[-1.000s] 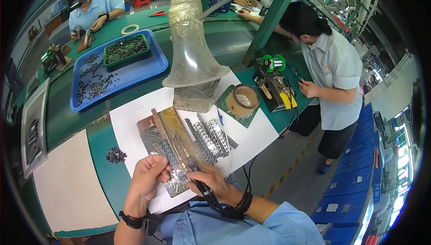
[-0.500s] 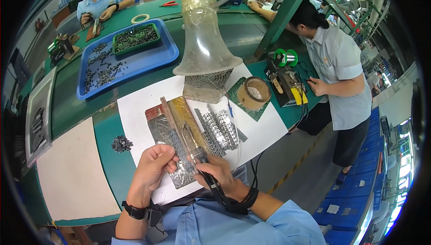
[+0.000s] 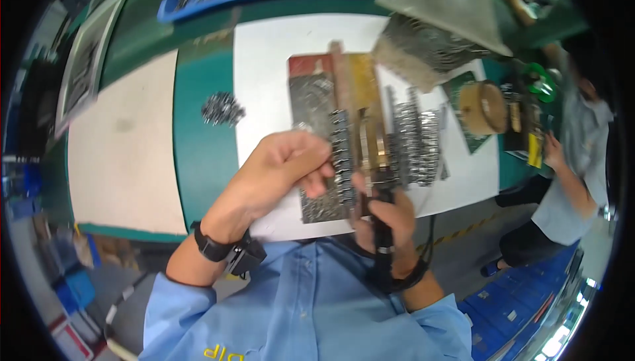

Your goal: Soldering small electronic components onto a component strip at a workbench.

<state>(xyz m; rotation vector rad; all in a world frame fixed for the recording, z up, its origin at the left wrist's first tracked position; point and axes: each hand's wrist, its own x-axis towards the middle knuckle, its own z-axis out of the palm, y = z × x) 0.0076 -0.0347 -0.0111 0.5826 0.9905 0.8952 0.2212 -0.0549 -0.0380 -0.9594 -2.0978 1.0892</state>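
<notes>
Right hand (image 3: 401, 218) gripping the pronged tool (image 3: 382, 236), left hand (image 3: 283, 161) curled, hold unclear: work at the dark strip (image 3: 340, 152) seems underway, calling next for steady alignment.

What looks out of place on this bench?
The pile of small dark parts at the left edge of the white sheet looks odd: heaped loose, while the metallic strips lie side by side. Perhaps deliberate.

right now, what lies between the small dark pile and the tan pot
In the head view: the red, grey and yellow board, then the silvery strips, on the white sheet; then the green panel under the pot.
</notes>
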